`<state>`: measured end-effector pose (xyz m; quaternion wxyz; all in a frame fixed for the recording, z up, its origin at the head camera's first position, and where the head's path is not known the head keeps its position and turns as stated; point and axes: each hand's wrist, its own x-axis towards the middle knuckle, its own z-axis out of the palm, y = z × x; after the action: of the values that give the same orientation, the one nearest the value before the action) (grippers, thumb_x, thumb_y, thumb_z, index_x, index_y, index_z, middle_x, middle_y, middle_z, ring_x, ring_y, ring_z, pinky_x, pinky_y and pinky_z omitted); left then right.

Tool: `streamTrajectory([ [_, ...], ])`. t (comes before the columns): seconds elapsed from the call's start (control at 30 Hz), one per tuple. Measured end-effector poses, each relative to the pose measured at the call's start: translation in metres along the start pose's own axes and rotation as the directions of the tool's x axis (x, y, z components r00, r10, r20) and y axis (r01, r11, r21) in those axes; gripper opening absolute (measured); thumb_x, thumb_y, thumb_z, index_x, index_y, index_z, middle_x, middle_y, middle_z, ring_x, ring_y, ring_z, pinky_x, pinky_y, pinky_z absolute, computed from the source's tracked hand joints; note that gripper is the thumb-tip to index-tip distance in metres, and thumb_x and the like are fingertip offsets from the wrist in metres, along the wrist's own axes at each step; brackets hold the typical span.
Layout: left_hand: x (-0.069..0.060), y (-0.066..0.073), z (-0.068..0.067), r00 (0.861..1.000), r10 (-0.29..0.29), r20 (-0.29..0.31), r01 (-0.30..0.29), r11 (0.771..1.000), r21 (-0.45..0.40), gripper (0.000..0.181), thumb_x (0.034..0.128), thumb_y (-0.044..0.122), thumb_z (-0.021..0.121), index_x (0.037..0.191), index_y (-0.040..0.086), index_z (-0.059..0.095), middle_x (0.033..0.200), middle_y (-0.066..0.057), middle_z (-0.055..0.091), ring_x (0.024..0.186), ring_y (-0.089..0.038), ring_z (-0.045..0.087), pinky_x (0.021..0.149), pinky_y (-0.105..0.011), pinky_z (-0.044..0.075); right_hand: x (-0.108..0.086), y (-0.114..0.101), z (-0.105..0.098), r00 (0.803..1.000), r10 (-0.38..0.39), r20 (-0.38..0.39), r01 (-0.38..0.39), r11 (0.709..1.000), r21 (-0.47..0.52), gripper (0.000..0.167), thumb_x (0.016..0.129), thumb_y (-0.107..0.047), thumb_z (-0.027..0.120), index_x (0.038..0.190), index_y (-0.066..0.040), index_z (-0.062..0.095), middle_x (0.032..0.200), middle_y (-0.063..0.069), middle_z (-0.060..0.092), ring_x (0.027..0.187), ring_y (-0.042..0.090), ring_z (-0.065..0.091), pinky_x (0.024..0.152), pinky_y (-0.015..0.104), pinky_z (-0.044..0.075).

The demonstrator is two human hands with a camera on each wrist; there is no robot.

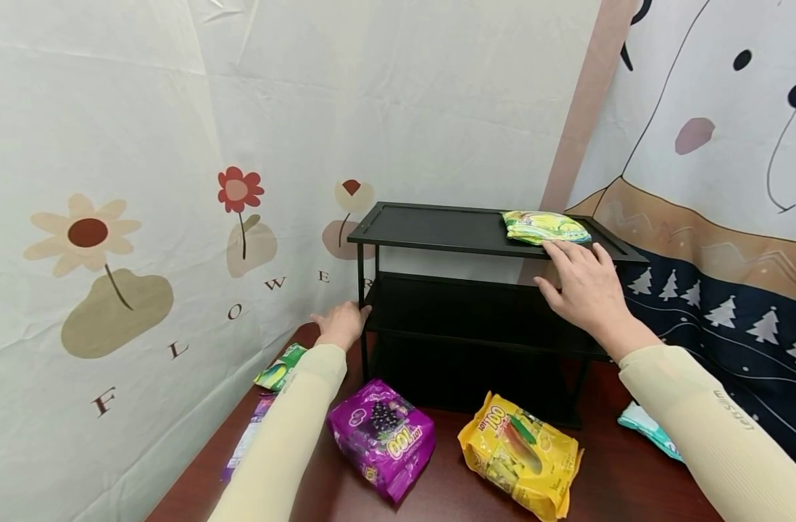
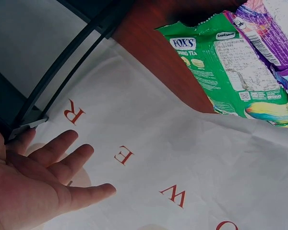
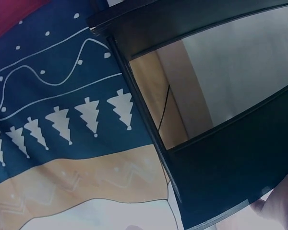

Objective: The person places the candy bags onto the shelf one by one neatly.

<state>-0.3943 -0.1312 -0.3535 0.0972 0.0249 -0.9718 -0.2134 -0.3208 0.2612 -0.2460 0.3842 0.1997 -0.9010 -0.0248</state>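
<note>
A black three-tier shelf rack (image 1: 437, 225) stands at the middle of the head view. On its top board, toward the right, lies a yellow-green packet (image 1: 543, 226). My right hand (image 1: 583, 286) reaches to the front edge there, its fingertips at the packet's near side and its fingers loosely extended. In the right wrist view only part of the right hand (image 3: 278, 203) shows, at the lower right. My left hand (image 1: 342, 324) is at the rack's left front post. In the left wrist view the left hand (image 2: 43, 182) has fingers extended, one against the rack's edge; its thumb is hidden.
On the brown table (image 1: 446, 464), a purple grape candy bag (image 1: 385, 435) and a yellow mango candy bag (image 1: 522, 453) lie before the rack. A green Fox's packet (image 2: 230, 72) and a purple packet (image 2: 269, 33) lie left; a teal-white packet (image 1: 649, 429) lies right. Printed cloth hangs behind.
</note>
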Motion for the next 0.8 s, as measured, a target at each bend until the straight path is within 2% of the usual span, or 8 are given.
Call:
streamTrajectory([
  [0.23, 0.000, 0.000, -0.001, 1.000, 0.009, -0.003, -0.009, 1.000, -0.003, 0.045, 0.1058, 0.041, 0.044, 0.093, 0.006, 0.069, 0.110, -0.021, 0.069, 0.118, -0.045, 0.057, 0.104, -0.078, 0.011, -0.001, 0.001, 0.001, 1.000, -0.010, -0.012, 0.010, 1.000, 0.010, 0.062, 0.090, -0.027, 0.072, 0.142, -0.001, 0.050, 0.141, 0.022, 0.051, 0.127, 0.042, 0.047, 0.111, 0.063, 0.022],
  [0.47, -0.001, 0.001, -0.001, 1.000, 0.018, -0.007, -0.018, 1.000, -0.002, 0.045, 0.1056, 0.041, 0.045, 0.090, 0.006, 0.068, 0.107, -0.021, 0.069, 0.116, -0.045, 0.058, 0.104, -0.078, 0.012, -0.003, 0.004, 0.000, 0.998, -0.003, -0.061, 0.003, 1.000, -0.002, 0.066, 0.086, -0.025, 0.076, 0.141, 0.000, 0.049, 0.139, 0.024, 0.049, 0.127, 0.044, 0.045, 0.110, 0.064, 0.022],
  [0.6, -0.001, 0.001, -0.001, 1.000, 0.017, -0.005, -0.017, 1.000, -0.003, 0.045, 0.1056, 0.041, 0.044, 0.092, 0.006, 0.069, 0.110, -0.022, 0.069, 0.117, -0.045, 0.057, 0.104, -0.078, 0.011, -0.005, 0.008, -0.002, 0.995, 0.033, -0.093, -0.034, 0.999, -0.004, 0.069, 0.084, -0.024, 0.079, 0.141, 0.000, 0.049, 0.140, 0.026, 0.047, 0.130, 0.044, 0.041, 0.111, 0.064, 0.022],
  [0.8, -0.001, 0.000, -0.001, 1.000, 0.018, -0.008, -0.018, 1.000, -0.008, 0.044, 0.1056, 0.039, 0.045, 0.094, 0.005, 0.069, 0.109, -0.022, 0.069, 0.116, -0.046, 0.058, 0.103, -0.079, 0.011, -0.008, 0.014, -0.009, 0.986, 0.138, -0.097, -0.136, 0.990, 0.029, 0.073, 0.084, -0.025, 0.078, 0.144, 0.000, 0.046, 0.145, 0.027, 0.042, 0.131, 0.047, 0.039, 0.115, 0.061, 0.014],
])
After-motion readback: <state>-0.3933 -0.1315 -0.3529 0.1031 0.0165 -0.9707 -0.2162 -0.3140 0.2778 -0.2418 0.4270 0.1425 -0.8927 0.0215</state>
